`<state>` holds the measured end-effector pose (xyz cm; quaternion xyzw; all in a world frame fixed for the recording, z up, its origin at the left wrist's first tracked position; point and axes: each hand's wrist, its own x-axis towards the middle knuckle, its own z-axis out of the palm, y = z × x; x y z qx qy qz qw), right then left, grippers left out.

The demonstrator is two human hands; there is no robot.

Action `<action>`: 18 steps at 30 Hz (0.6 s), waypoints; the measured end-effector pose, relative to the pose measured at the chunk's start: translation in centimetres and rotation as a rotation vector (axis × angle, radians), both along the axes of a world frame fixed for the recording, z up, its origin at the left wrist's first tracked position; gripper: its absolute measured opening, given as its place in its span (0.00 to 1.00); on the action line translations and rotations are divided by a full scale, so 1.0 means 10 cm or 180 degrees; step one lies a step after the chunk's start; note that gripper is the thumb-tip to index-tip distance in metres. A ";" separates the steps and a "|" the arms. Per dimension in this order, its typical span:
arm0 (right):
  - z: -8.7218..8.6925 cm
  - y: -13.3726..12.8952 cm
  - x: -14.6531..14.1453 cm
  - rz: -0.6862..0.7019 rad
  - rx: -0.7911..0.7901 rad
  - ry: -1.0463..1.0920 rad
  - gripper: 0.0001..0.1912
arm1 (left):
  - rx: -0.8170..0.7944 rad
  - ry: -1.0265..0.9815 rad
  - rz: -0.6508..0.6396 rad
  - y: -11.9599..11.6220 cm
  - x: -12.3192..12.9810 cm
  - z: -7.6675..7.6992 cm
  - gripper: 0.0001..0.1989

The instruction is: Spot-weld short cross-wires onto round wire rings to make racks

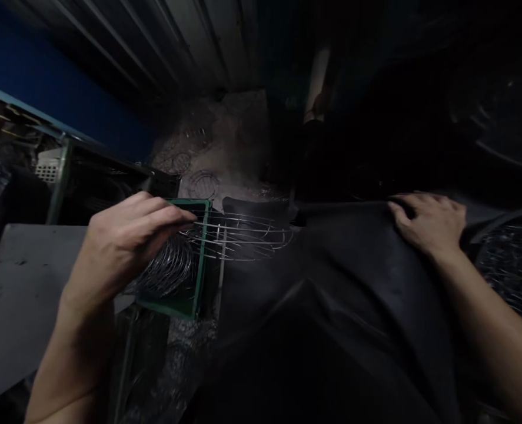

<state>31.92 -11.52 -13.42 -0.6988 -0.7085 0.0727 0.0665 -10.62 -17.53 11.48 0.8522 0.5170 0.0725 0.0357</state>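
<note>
My left hand [141,232] is closed on a bundle of thin metal wires [247,238], which stick out to the right over a dark apron [358,265] on my lap. Below and beside that hand is a green crate [200,265] with more curved wires [170,268] in it. My right hand [432,221] lies on the right part of the apron near its upper edge, with its fingers bent down over the cloth. Its fingertips are partly hidden, and I see no wire in it.
A grey metal plate [26,294] stands at the left, below a dark rack [106,171]. Loose wire rings [202,184] lie on the floor [238,141] ahead. At the right edge, a round container holds many small metal pieces [514,265].
</note>
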 end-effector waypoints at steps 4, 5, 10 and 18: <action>-0.14 -0.01 0.07 -0.0024 0.0066 0.0013 0.17 | -0.0013 0.0050 0.0304 -0.25 -0.22 -0.02 0.07; -0.19 0.00 0.09 -0.0125 0.0087 -0.0052 0.17 | -0.0050 0.0037 0.0409 -0.31 -0.29 -0.04 0.07; -0.23 0.02 0.09 -0.0102 0.0028 -0.0367 0.19 | 0.0046 -0.0034 0.0871 -0.53 -0.73 -0.19 0.07; -0.26 0.05 0.12 0.0090 -0.0079 -0.0526 0.20 | -0.0051 -0.0468 0.1997 -1.05 -1.50 -0.65 0.10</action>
